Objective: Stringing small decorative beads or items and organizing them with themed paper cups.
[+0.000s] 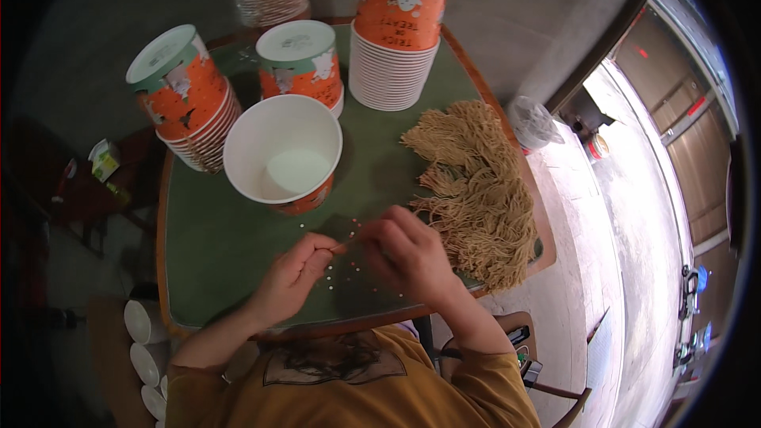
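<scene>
My left hand [305,271] is closed in a pinch above the green tabletop, with a thin tan strand [342,247] at its fingertips. Just to its right is my right hand [408,255], its fingers bent and smeared by motion, so their grip is unclear. A heap of tan cords [483,198] lies beside the right hand, reaching the table's right edge. Beyond my hands stands a large white-lined paper bucket [284,150], its mouth upward and tilted toward me. Small pale and reddish dots [330,276] are scattered beneath my hands.
Behind the open bucket stand upside-down stacks of orange and green paper buckets: a left stack [178,87], a middle stack [301,63] and a tall right stack [400,24]. A wooden rim edges the table [198,269]. White containers [143,349] sit low at left.
</scene>
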A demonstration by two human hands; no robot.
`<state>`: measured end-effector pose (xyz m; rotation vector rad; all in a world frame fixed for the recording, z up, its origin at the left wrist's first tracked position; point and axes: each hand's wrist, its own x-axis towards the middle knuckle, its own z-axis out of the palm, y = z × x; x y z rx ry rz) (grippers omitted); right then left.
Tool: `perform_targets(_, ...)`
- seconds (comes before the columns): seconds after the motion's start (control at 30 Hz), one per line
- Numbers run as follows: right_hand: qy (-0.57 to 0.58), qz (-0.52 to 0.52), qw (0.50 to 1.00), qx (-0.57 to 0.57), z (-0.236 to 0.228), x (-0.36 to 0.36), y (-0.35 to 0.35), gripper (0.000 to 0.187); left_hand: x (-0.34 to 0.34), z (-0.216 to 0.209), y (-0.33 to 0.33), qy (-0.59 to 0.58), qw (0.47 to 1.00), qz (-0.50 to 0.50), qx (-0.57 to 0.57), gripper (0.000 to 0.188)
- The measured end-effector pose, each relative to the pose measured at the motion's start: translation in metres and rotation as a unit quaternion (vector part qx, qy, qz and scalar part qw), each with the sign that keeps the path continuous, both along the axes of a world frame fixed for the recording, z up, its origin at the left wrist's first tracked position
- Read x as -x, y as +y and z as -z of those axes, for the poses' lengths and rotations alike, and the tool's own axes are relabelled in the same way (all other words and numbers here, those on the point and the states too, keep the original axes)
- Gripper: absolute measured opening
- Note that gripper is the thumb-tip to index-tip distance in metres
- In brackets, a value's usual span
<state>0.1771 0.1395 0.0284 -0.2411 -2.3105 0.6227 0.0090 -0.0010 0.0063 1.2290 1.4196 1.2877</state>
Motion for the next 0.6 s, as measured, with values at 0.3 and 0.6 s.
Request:
perform_targets(0.3, -0.045, 0.032, 0.997, 0.047, 0.023, 0.009, 0.002, 0.032, 0.025, -0.003, -0.017, 0.174, 0.982, -0.073, 0.008, 0.015)
perform_targets(0.6, 0.048, -0.103, 0.915, 0.387, 0.036, 0.046, -0.032, 0.014, 0.026, -0.032, 0.0, 0.193, 0.978, -0.075, -0.02, 0.021)
